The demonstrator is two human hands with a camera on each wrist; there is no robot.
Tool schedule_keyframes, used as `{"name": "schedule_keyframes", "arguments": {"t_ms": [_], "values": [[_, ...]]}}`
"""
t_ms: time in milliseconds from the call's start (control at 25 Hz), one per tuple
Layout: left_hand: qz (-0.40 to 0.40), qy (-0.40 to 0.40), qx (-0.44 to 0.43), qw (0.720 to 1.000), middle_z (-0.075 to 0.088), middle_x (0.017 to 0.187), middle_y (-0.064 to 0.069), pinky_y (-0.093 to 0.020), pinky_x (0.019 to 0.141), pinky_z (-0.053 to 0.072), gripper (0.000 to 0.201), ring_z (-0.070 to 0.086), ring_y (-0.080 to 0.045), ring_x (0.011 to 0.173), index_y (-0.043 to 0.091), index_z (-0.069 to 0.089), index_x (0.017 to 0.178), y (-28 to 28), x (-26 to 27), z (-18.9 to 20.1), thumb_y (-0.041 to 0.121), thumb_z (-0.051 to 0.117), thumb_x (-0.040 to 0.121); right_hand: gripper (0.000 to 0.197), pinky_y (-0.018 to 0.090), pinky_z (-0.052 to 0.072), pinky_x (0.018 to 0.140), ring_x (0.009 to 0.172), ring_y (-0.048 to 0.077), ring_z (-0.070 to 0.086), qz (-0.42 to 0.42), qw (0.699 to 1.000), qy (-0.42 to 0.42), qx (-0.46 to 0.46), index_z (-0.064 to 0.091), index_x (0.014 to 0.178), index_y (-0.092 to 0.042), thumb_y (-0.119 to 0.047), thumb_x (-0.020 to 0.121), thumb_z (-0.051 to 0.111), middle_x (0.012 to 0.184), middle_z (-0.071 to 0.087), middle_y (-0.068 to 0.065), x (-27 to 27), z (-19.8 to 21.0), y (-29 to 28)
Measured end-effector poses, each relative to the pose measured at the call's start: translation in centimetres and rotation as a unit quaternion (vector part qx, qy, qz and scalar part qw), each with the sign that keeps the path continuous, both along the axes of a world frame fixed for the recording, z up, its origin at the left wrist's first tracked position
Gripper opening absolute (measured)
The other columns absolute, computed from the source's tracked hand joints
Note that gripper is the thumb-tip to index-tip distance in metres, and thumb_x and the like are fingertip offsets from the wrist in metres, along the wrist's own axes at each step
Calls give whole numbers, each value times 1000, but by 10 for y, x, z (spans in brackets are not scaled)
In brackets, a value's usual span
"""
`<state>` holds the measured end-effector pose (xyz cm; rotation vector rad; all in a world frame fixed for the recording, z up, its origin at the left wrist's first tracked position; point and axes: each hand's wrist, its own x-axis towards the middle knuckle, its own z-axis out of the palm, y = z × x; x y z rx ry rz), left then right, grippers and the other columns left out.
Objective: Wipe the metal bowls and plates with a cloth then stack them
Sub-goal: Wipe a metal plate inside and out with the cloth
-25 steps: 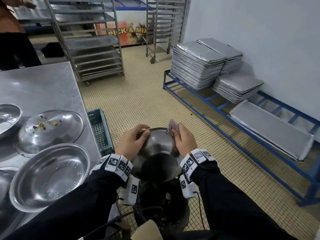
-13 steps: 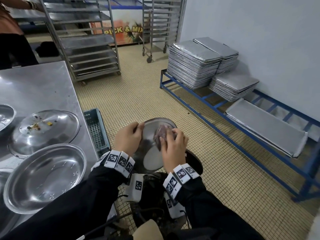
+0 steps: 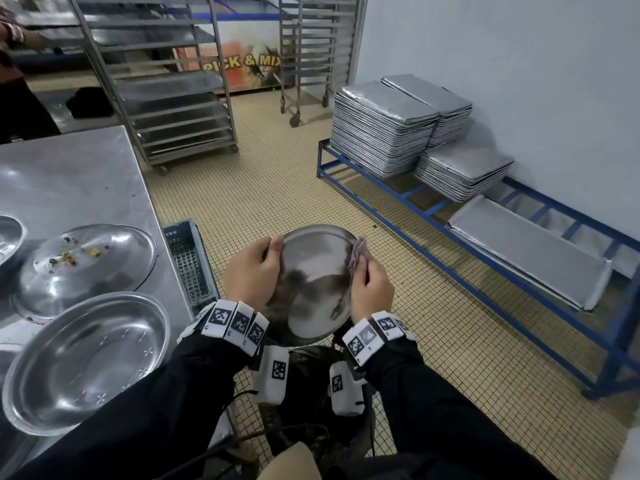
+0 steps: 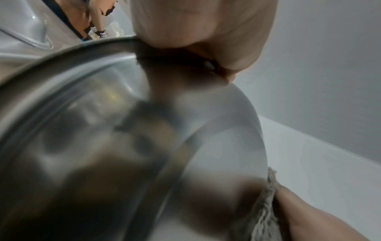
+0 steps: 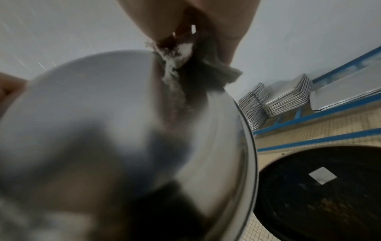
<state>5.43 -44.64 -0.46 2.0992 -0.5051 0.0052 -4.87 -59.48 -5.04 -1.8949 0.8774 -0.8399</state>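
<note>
Tiled kitchen floor point(image 3: 277, 188); hands: left point(image 3: 251, 271) grips plate point(image 3: 311, 271), right point(image 3: 370, 289) pinches cloth point(image 3: 356, 254)

Stacks of foil-wrapped baking trays point(image 3: 382, 128) sit on a low blue metal frame point(image 3: 408, 233) along the pale wall, with one long wrapped tray point(image 3: 530, 251) lying flat further along it. Two wheeled tray racks point(image 3: 173, 84) stand on the yellow tiled floor point(image 3: 263, 188) before a "PICK & MIX" sign point(image 3: 242, 60). A grey slotted crate point(image 3: 188, 261) stands just beside the steel bench point(image 3: 69, 168), and a dark round bin point(image 5: 321, 195) stands on the floor.
</note>
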Motion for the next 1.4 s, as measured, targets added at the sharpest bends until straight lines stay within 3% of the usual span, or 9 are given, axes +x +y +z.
{"name": "schedule_keyframes", "arguments": {"t_ms": [160, 320, 480, 600, 720, 920, 1080, 1240, 1400], "values": [[-4, -25, 12, 1000, 54, 56, -2, -41, 55, 45, 46, 50, -22, 53, 13, 56, 68, -7, -1, 3, 43, 42, 100, 46, 30, 24, 113, 141, 11, 21, 110, 988, -16, -105, 41, 141, -16, -34, 99, 38, 154, 27, -1, -1, 0, 37], [-19, -64, 57, 996, 60, 59, -4, -38, 53, 45, 46, 56, -24, 57, 13, 61, 71, -16, -14, 10, 46, 43, 98, 54, 30, 13, 116, 143, 15, 17, 35, 982, 17, -185, 37, 143, -16, -41, 97, 28, 153, 28, 2, 26, 20, 36], [-10, 36, -19, 999, 55, 54, -1, -32, 49, 38, 52, 46, -15, 47, 11, 61, 67, -10, -8, 1, 53, 47, 94, 45, 31, 31, 111, 137, 19, 34, -7, 998, -15, -54, 47, 136, -12, -35, 100, 34, 148, 38, 2, 23, 15, 4], [16, 87, -83, 993, 48, 49, 0, -31, 50, 35, 57, 41, -11, 45, 5, 59, 63, -2, -2, -10, 55, 52, 91, 34, 12, 41, 75, 102, 15, 55, -44, 996, -27, 72, 55, 122, -11, -28, 100, 36, 121, 57, 5, 5, -1, -12], [25, 94, -94, 991, 62, 65, -18, -44, 61, 48, 55, 53, -24, 58, 1, 66, 76, 5, 5, -18, 52, 54, 91, 27, 30, 44, 72, 85, 18, 57, 2, 995, -4, 100, 53, 106, -15, -33, 101, 33, 99, 60, 4, -9, -15, -20], [-56, 87, -40, 994, 65, 85, 2, -40, 75, 56, 16, 62, -19, 81, 27, 62, 90, 13, 9, -29, 31, 49, 99, 14, 18, 36, 59, 67, 10, 48, 31, 999, 27, 10, 46, 93, -13, -21, 100, 37, 82, 53, 2, -13, 4, -30], [-143, 49, -13, 988, 60, 106, 11, -18, 70, 50, 26, 58, -1, 88, 28, 54, 125, 1, -4, -13, 22, 45, 101, 15, 22, 38, 71, 80, 14, 48, 116, 976, 73, -167, 51, 97, -3, -16, 97, 44, 90, 51, 4, -2, 27, -34], [-123, -36, 31, 991, 60, 82, 14, -13, 62, 40, 20, 55, -1, 74, 20, 64, 106, -12, -5, 4, 34, 52, 97, 19, 30, 40, 78, 86, 18, 48, 166, 946, 84, -265, 52, 101, -3, -19, 97, 43, 94, 52, 6, 11, 42, -27], [-79, -57, 37, 995, 61, 69, 8, -27, 58, 45, 23, 56, -10, 65, 21, 64, 87, -7, 1, 9, 38, 51, 97, 32, 30, 44, 80, 94, 16, 49, 144, 961, 30, -236, 53, 109, -2, -28, 98, 39, 103, 54, 7, 11, 37, -25]]}}
